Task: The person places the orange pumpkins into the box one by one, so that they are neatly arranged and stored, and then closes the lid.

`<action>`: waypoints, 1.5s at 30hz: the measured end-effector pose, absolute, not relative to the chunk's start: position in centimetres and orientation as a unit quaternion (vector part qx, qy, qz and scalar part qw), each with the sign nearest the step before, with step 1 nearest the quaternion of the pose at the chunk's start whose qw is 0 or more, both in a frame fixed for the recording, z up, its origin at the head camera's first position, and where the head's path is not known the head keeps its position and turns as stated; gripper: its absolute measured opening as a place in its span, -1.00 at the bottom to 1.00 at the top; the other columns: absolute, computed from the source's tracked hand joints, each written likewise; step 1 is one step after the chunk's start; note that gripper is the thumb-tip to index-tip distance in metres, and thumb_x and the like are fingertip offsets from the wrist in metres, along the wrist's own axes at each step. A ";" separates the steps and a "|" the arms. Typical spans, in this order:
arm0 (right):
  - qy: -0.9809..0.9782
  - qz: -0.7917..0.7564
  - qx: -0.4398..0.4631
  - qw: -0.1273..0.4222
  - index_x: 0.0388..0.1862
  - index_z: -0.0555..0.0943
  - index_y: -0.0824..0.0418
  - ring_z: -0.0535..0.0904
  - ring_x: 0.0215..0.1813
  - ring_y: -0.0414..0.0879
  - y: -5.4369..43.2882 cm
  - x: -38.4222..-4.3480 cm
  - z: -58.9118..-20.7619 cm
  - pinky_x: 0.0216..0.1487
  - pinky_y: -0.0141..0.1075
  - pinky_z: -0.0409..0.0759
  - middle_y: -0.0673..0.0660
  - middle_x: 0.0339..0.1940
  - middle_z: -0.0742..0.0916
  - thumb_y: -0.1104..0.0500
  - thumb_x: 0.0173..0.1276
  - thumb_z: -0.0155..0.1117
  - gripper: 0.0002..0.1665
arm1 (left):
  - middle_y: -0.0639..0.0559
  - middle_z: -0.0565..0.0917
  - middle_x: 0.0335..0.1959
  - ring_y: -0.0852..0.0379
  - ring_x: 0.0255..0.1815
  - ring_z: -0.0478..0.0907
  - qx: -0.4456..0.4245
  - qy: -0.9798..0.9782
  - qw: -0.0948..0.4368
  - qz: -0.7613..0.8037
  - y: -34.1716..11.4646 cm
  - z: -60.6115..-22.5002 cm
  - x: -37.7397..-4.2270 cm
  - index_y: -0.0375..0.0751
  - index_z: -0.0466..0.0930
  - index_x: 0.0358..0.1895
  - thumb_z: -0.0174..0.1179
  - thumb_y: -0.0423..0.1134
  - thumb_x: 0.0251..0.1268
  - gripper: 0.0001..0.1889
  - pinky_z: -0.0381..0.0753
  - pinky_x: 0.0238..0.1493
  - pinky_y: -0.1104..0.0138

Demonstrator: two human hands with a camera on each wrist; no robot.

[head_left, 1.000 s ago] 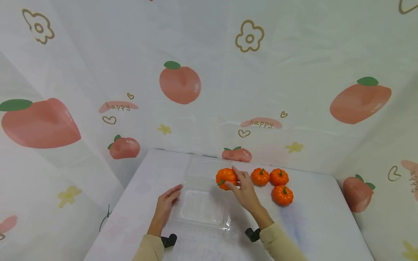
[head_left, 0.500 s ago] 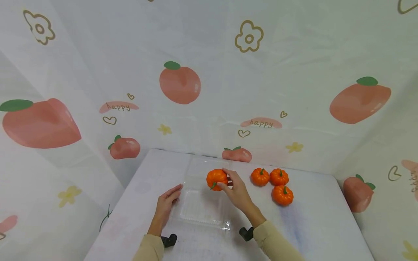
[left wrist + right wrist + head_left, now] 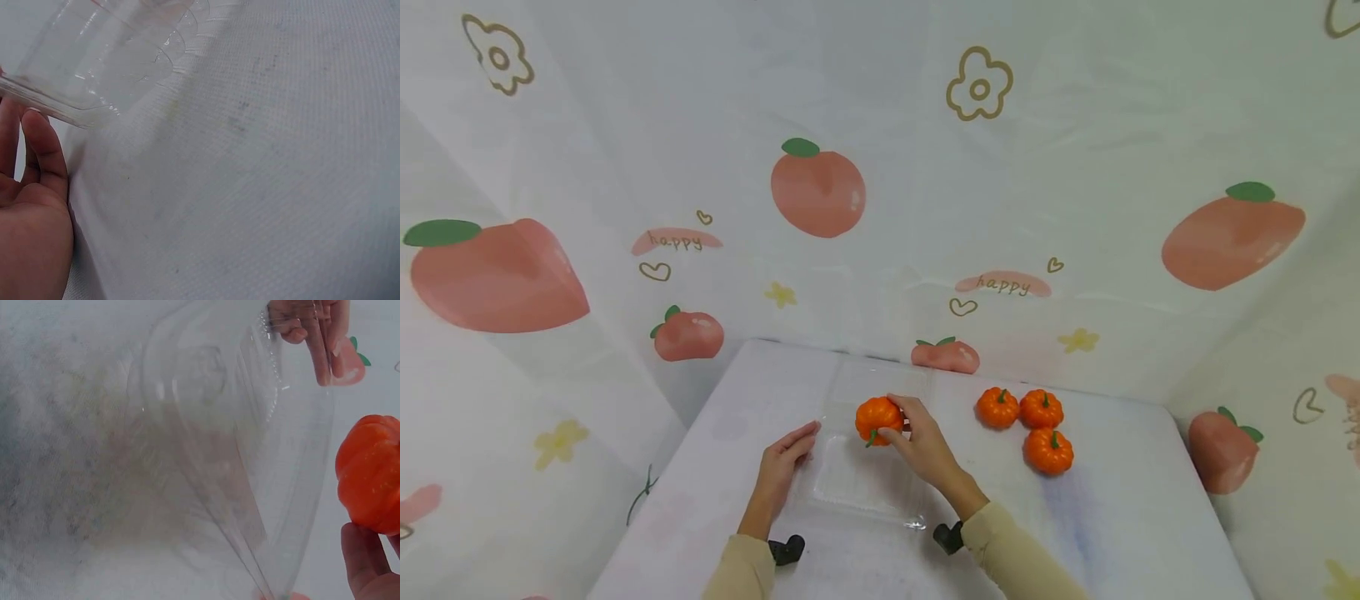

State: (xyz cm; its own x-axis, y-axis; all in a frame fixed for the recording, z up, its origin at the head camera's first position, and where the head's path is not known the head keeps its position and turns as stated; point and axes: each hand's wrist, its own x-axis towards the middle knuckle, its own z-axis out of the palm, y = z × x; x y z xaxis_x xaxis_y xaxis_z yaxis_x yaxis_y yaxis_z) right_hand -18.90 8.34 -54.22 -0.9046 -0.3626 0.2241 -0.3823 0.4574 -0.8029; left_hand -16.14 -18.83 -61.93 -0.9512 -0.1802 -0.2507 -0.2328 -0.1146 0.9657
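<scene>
In the head view my right hand [image 3: 927, 450] grips a small orange pumpkin [image 3: 878, 419] between thumb and fingers, its green stem tipped down toward me. The pumpkin is held over the open clear plastic clamshell container [image 3: 868, 517], near the fold between base and lid. My left hand [image 3: 781, 467] holds the container's left rim. In the left wrist view the left hand's fingers [image 3: 45, 147] meet the clear rim from below. The right wrist view catches the pumpkin [image 3: 373, 475] at its right edge, with fingertips [image 3: 359, 550] against its lower side.
Three more orange pumpkins [image 3: 997, 408] stand grouped on the white table [image 3: 1135, 500], right of the container. The container's lid [image 3: 880, 385] lies folded back toward the rear wall. A fruit-printed cloth [image 3: 880, 275] closes off the back and sides.
My right hand has carried the pumpkin leftward and slightly toward me, farther over the container. My left hand stays at the container's left rim, and the other pumpkins have not moved.
</scene>
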 end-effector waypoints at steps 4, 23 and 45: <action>-0.851 0.472 0.230 -0.004 0.45 0.38 0.17 0.55 0.21 -0.04 7.5 -18.7 -54.4 0.14 -0.33 0.65 0.12 0.31 0.57 0.10 0.43 0.37 -0.32 | 0.16 0.68 0.27 0.50 0.03 0.62 -0.166 0.673 0.027 0.720 -19.1 -61.9 -16.1 -0.12 0.62 0.30 0.33 -0.09 0.36 -0.52 0.61 -0.05 0.56; -0.876 0.421 0.233 -0.032 0.33 0.49 0.29 0.54 0.26 0.10 5.7 -19.0 -55.7 0.35 0.03 0.57 0.21 0.24 0.61 0.25 0.33 0.44 -0.39 | 0.17 0.69 0.26 0.46 0.09 0.62 -0.152 0.668 0.034 0.728 -18.9 -62.3 -16.5 -0.09 0.62 0.31 0.36 -0.07 0.33 -0.50 0.63 -0.03 0.54; -0.904 0.365 0.217 -0.055 0.23 0.55 0.19 0.54 0.18 0.06 2.2 -19.5 -56.4 0.33 -0.04 0.59 0.17 0.12 0.57 0.21 0.24 0.51 -0.42 | 0.17 0.70 0.25 0.48 0.07 0.62 -0.155 0.669 0.030 0.726 -19.0 -62.1 -16.5 -0.12 0.60 0.33 0.30 -0.08 0.41 -0.52 0.64 -0.01 0.55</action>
